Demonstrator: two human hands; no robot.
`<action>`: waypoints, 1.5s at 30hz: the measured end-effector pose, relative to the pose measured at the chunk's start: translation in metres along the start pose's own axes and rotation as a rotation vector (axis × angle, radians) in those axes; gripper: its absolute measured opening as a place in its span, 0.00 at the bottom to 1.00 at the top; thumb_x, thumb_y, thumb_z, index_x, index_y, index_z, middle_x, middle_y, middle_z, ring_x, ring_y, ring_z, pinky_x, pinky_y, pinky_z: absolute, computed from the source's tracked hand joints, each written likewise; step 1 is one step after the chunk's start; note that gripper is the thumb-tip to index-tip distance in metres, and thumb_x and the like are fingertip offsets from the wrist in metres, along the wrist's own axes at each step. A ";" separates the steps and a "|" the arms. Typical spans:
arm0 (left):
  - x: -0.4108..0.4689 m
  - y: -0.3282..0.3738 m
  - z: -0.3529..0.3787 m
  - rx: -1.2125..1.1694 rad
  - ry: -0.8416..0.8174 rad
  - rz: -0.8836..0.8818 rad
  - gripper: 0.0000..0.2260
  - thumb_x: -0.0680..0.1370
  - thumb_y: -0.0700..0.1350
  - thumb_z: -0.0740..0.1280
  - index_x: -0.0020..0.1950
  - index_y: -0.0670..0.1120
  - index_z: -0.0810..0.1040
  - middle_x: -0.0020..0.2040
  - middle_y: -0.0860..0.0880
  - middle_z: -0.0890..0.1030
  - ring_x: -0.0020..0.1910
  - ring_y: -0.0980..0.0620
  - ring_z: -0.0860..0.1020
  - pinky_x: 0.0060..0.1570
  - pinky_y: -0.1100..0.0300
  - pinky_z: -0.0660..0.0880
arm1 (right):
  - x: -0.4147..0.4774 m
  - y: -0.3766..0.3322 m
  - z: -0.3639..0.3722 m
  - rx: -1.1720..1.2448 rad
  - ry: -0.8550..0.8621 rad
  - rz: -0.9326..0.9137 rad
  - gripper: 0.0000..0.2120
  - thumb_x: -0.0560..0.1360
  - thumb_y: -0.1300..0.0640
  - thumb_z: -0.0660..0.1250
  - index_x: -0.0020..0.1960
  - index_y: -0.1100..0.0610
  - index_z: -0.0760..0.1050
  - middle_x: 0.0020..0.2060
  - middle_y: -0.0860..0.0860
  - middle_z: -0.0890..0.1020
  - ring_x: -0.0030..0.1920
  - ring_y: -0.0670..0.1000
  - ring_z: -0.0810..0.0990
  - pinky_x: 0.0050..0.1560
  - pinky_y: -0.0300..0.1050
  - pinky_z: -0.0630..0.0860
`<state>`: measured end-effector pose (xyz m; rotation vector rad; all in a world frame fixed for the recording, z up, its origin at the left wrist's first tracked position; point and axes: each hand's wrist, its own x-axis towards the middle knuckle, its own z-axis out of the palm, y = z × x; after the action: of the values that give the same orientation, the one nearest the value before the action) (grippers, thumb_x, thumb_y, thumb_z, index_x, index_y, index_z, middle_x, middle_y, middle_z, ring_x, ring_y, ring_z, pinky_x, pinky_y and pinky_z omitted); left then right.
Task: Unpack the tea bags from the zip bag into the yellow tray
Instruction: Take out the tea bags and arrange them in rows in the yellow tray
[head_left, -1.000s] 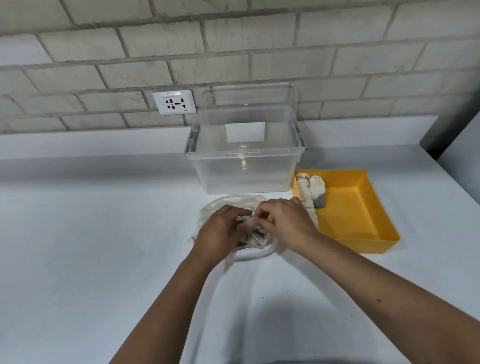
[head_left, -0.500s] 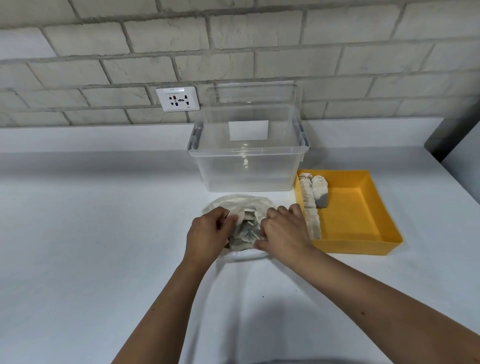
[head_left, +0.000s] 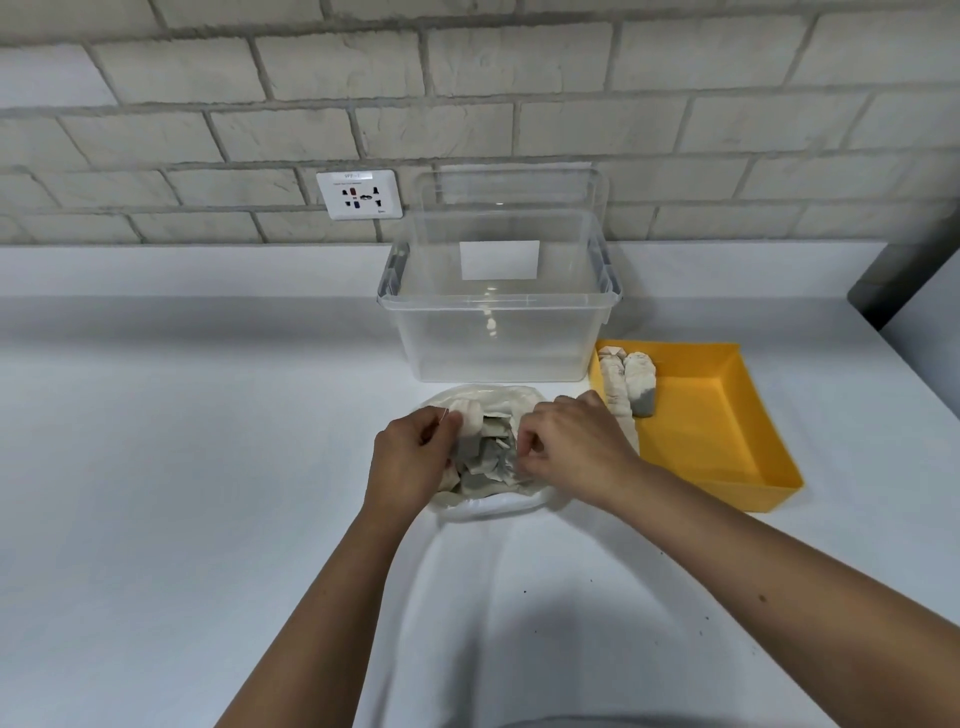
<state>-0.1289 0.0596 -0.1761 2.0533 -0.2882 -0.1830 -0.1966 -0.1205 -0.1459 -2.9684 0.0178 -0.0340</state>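
A clear zip bag (head_left: 485, 506) lies on the white table, stuffed with several grey and white tea bags (head_left: 485, 457). My left hand (head_left: 410, 457) grips the bag's left edge, fingers curled. My right hand (head_left: 569, 449) pinches the right side of the bag's opening over the tea bags. To the right sits the yellow tray (head_left: 727, 431); a few tea bags in the tray (head_left: 631, 387) lie along its left wall.
A clear plastic storage bin (head_left: 493, 332) stands just behind the zip bag, against the brick wall. A wall socket (head_left: 359, 195) is at the back left. The table's right edge runs past the tray, with a grey object (head_left: 904, 280) at the far right.
My hands have drawn slightly apart on the zip bag, showing more of the tea bags between them. The tray's contents are unchanged.
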 end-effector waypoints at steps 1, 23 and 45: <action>0.001 0.000 0.000 -0.008 -0.007 -0.011 0.17 0.81 0.51 0.65 0.38 0.40 0.77 0.34 0.40 0.79 0.40 0.37 0.80 0.42 0.49 0.77 | -0.001 -0.002 0.006 -0.073 -0.032 0.004 0.09 0.73 0.44 0.67 0.48 0.48 0.80 0.49 0.46 0.80 0.53 0.50 0.75 0.55 0.49 0.62; -0.014 0.031 0.001 -0.323 -0.405 -0.204 0.11 0.81 0.46 0.66 0.51 0.42 0.85 0.42 0.41 0.81 0.36 0.46 0.81 0.52 0.46 0.82 | 0.013 0.004 -0.051 0.271 -0.178 -0.191 0.07 0.72 0.53 0.74 0.49 0.50 0.79 0.41 0.45 0.81 0.37 0.39 0.75 0.39 0.34 0.70; -0.055 0.021 0.026 -0.528 -0.342 -0.335 0.14 0.84 0.46 0.62 0.54 0.39 0.84 0.44 0.40 0.86 0.41 0.50 0.84 0.45 0.53 0.84 | -0.026 0.012 -0.004 0.690 -0.037 0.128 0.08 0.70 0.57 0.76 0.48 0.50 0.83 0.35 0.46 0.80 0.33 0.39 0.74 0.36 0.30 0.69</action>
<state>-0.1913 0.0431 -0.1695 1.5243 -0.0848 -0.7405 -0.2225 -0.1326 -0.1446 -2.2718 0.1574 0.0271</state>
